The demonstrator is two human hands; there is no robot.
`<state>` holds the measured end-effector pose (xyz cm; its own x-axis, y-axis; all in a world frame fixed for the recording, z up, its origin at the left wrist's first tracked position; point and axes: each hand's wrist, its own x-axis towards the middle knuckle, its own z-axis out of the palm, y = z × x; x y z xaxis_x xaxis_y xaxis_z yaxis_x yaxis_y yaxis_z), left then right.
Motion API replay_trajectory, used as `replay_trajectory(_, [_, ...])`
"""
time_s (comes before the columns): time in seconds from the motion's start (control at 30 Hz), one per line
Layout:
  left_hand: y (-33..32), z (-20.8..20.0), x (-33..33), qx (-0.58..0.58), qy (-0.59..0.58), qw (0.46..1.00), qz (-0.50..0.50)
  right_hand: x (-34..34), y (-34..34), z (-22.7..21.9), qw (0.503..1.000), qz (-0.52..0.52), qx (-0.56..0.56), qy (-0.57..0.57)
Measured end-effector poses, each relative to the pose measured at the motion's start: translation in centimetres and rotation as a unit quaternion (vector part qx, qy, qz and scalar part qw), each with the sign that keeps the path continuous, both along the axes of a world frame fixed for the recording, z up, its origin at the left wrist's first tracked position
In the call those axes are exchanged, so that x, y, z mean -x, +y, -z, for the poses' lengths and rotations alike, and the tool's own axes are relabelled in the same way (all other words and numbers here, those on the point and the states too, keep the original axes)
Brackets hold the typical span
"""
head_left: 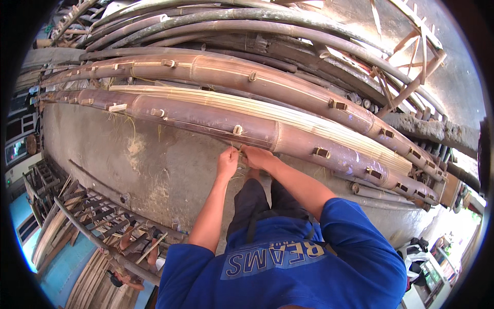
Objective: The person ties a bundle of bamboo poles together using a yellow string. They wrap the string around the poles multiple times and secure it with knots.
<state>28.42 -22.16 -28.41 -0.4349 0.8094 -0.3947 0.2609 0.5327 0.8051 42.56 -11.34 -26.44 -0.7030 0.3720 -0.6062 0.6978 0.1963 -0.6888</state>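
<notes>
My left hand (227, 164) and my right hand (259, 157) meet just below the near bamboo pole (303, 142), fingers pinched together. Whatever they hold is too small to make out; thin pale strands show about the fingertips. Above my hands, a pale looped binding (237, 130) sticks out of the pole. More pegs and bindings run along the pole to the left, and dark rectangular slots (321, 152) open in it to the right. Long split bamboo strips (288, 118) lie along its far side.
A second slotted bamboo pole (288, 85) lies beyond the strips, with stacked bamboo poles (221, 20) behind. A wooden trestle (419, 77) stands far right. At lower left are a ladder-like wooden frame (98, 238) and people near timber. Concrete floor (103, 149) stretches left.
</notes>
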Motion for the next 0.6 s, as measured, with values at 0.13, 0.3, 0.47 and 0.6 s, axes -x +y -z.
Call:
replay_trajectory(0.13, [2.9, -1.4, 0.5, -0.082, -0.024, 0.996, 0.001, -3.2, -5.7, 5.9, 0.989, -0.137, -0.054, -0.027])
replay_trajectory(0.3, [6.9, -4.3, -4.3, -0.051, 0.087, 0.929, 0.357, -12.0, -9.6, 1.0, 0.998, -0.041, 0.003, -0.053])
replay_trajectory(0.47, [9.1, 0.6, -12.8, -0.184, 0.167, 0.91, 0.332, -19.9, -9.2, -4.3, 0.992, 0.071, -0.019, -0.099])
replay_trajectory(0.6, [9.7, 2.3, -15.9, -0.2, 0.184, 0.926, 0.264, -25.4, -9.4, -7.3, 0.979, 0.169, -0.016, -0.114])
